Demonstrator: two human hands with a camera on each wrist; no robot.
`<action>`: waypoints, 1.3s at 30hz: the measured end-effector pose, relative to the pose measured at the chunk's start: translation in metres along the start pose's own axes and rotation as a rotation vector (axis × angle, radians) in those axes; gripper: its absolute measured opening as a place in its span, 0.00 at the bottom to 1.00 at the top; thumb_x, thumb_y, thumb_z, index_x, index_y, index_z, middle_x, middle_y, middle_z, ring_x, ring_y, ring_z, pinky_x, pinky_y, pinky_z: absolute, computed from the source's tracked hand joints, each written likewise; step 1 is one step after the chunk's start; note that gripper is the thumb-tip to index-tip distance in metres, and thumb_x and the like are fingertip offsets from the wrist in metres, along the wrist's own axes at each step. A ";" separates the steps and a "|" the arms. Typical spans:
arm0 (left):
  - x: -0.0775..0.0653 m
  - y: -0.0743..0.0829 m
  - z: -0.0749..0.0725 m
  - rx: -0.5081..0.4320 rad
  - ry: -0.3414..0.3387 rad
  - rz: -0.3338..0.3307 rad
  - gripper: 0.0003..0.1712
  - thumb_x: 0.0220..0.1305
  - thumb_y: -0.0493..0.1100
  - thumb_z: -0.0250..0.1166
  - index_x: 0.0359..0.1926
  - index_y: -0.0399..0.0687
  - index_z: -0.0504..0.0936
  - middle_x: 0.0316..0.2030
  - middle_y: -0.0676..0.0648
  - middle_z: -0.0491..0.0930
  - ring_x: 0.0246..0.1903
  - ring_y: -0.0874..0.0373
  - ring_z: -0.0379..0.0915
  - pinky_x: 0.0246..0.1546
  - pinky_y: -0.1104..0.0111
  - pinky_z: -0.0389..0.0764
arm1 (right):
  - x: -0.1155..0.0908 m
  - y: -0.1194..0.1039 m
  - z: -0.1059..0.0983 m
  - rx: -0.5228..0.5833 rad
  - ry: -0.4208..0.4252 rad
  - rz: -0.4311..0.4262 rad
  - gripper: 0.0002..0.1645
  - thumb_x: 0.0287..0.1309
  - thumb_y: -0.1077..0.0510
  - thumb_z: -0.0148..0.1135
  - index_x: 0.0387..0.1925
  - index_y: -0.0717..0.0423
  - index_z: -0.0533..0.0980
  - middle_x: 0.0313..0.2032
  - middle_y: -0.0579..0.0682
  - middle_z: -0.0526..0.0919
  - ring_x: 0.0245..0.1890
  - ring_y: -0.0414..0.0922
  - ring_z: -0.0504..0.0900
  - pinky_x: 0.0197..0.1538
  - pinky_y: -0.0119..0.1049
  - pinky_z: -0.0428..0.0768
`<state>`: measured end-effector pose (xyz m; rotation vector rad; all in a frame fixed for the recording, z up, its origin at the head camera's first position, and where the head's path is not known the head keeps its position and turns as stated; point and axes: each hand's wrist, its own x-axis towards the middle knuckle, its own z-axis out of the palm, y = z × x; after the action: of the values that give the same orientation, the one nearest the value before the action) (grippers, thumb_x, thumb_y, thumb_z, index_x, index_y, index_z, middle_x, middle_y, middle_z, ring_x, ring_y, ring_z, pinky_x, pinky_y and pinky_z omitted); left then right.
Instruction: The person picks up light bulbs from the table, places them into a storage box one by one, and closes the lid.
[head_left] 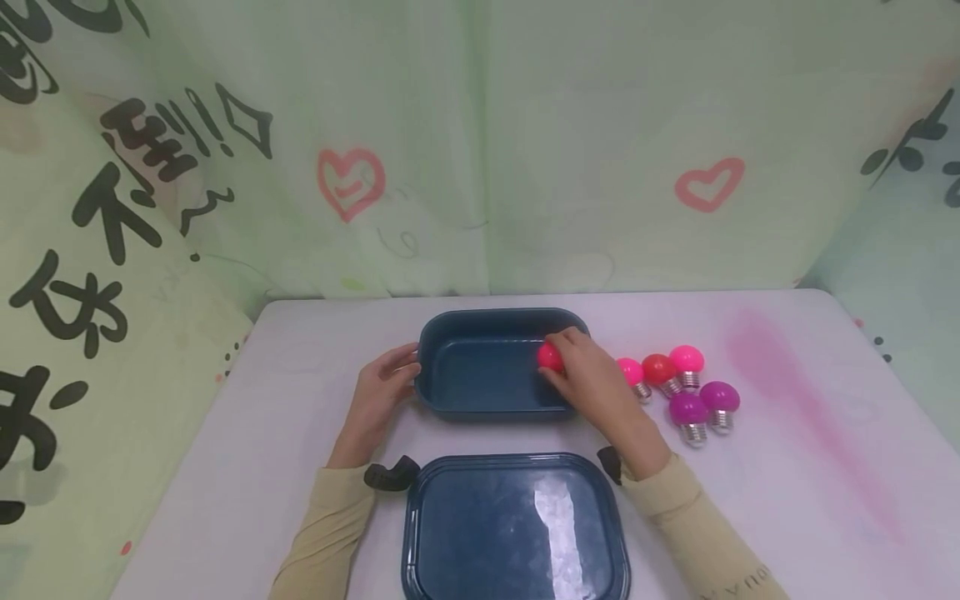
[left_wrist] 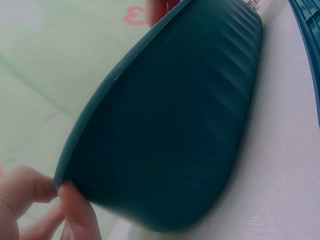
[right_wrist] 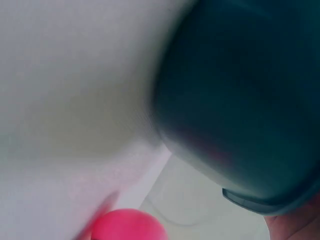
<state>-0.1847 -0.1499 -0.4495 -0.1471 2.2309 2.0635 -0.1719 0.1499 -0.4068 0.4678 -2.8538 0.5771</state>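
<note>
A deep dark-blue plastic box (head_left: 491,412) stands on the table without a cover. At its left end my left hand (head_left: 378,400) pinches the rim between thumb and fingers; the left wrist view shows these fingertips (left_wrist: 77,207) right at the edge. Over the box's right end, my right hand (head_left: 592,375) holds a pinkish-red light bulb (head_left: 550,357) by its far side, its base hidden by the fingers. Right of that hand lie more toy-like bulbs: pink ones (head_left: 686,359), a red one (head_left: 659,368) and two purple ones (head_left: 688,408), with silver screw bases.
A dark-blue lid (head_left: 495,525) lies flat in front of the box, between my forearms. The white table (head_left: 795,500) has a pink stain at right. Behind it hangs a pale green cloth (head_left: 540,208) with drawn hearts and black lettering.
</note>
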 end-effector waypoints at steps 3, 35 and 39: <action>0.000 0.000 0.000 0.003 0.005 -0.006 0.23 0.67 0.38 0.61 0.63 0.44 0.76 0.59 0.38 0.77 0.52 0.54 0.76 0.43 0.72 0.79 | 0.002 0.001 0.003 -0.019 -0.027 0.009 0.33 0.49 0.56 0.77 0.55 0.66 0.75 0.47 0.62 0.80 0.46 0.57 0.82 0.48 0.50 0.84; -0.003 0.003 0.000 0.023 0.006 -0.013 0.22 0.68 0.40 0.61 0.63 0.47 0.77 0.60 0.43 0.77 0.55 0.52 0.75 0.47 0.68 0.80 | 0.011 -0.005 0.009 -0.131 -0.066 0.011 0.29 0.52 0.57 0.75 0.53 0.67 0.77 0.45 0.62 0.80 0.46 0.57 0.80 0.44 0.49 0.85; -0.004 0.003 0.001 0.016 0.001 -0.011 0.22 0.68 0.40 0.61 0.63 0.47 0.77 0.60 0.43 0.77 0.55 0.52 0.75 0.47 0.69 0.80 | 0.009 -0.005 0.004 -0.125 -0.056 0.014 0.30 0.51 0.57 0.75 0.54 0.66 0.76 0.47 0.62 0.80 0.48 0.58 0.79 0.45 0.50 0.84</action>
<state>-0.1812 -0.1487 -0.4456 -0.1590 2.2410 2.0403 -0.1787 0.1414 -0.4067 0.4495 -2.9263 0.3904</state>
